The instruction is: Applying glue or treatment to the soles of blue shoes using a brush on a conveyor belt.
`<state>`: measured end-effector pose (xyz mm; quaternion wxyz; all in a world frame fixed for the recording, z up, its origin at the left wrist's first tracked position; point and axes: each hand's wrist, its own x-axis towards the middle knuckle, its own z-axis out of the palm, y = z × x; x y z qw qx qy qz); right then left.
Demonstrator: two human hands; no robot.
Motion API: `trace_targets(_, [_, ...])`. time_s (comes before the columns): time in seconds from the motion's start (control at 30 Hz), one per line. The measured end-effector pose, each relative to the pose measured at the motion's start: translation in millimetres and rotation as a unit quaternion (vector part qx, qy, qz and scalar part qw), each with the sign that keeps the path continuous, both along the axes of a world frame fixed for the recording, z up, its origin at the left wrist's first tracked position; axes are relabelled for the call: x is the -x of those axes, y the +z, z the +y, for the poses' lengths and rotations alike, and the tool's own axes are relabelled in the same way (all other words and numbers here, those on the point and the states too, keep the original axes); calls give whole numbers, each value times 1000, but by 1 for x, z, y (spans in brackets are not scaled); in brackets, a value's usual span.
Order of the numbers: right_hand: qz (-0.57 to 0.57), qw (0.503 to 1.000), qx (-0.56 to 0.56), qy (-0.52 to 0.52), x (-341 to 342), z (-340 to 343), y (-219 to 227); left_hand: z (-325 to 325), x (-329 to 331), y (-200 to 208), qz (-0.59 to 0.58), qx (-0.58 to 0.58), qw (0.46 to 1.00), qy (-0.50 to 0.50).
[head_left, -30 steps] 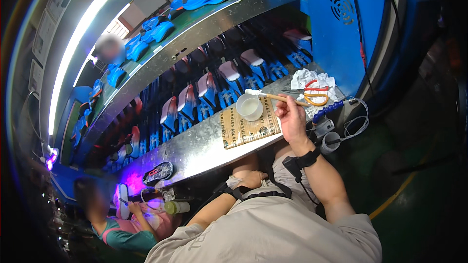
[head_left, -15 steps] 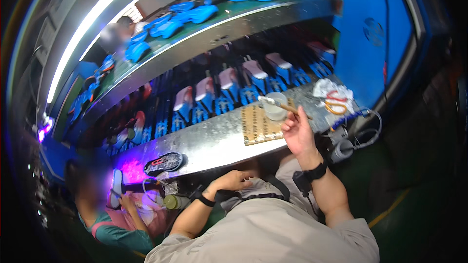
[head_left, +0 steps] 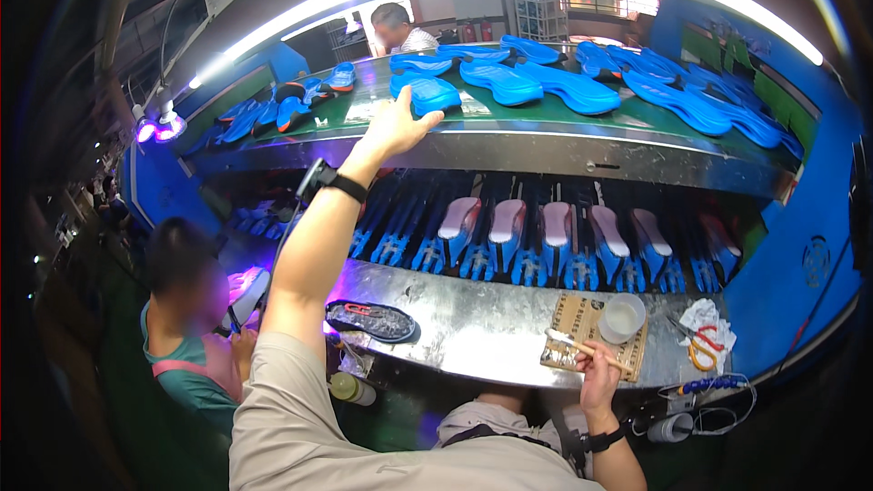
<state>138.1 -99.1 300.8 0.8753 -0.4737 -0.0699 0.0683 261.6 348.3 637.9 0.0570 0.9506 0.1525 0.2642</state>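
Observation:
My left hand (head_left: pixel 401 127) is stretched far forward to the upper green shelf. Its fingers reach the near end of a blue shoe sole (head_left: pixel 427 93), thumb spread apart from them. Whether they press on the sole or only hover at it is hard to see. Low at the right, my right hand (head_left: pixel 597 377) is closed round the wooden handle of a brush (head_left: pixel 582 345) with pale bristles. The brush is over a piece of printed cardboard (head_left: pixel 568 318). Beside it on the cardboard stands a translucent cup (head_left: pixel 624 316) with whitish contents.
A dark sole (head_left: pixel 373 321) lies on the metal bench (head_left: pixel 464 336). Orange-handled scissors (head_left: pixel 702 353) and crumpled white paper (head_left: pixel 705 318) are at right. Shoes on lasts (head_left: pixel 556 223) hang under the shelf. A co-worker (head_left: pixel 186 309) sits at left; another person (head_left: pixel 400 32) is behind the shelf.
My left hand has gone from my lap up to the blue soles on the shelf. My right hand still holds the brush, now lower in view. The view has tilted up and turned left.

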Motion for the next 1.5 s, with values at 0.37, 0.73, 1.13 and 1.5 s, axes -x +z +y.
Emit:
trace_targets(0.37, [-248,883,392,-67,-9,8,-33,180,-77,25,112,-233,964,65])
trace_targets(0.73, [-185,893,408,-33,-16,8,-26,341,-90,2,190,-462,846,185])
trace_targets(1.13, [8,988,144,-51,-8,3,-47,157,8,41,26,47,998,-24])
trace_targets(1.5, [99,993,-38,-48,-23,-8,-8,96,53,-23,-99,380,918,-52])
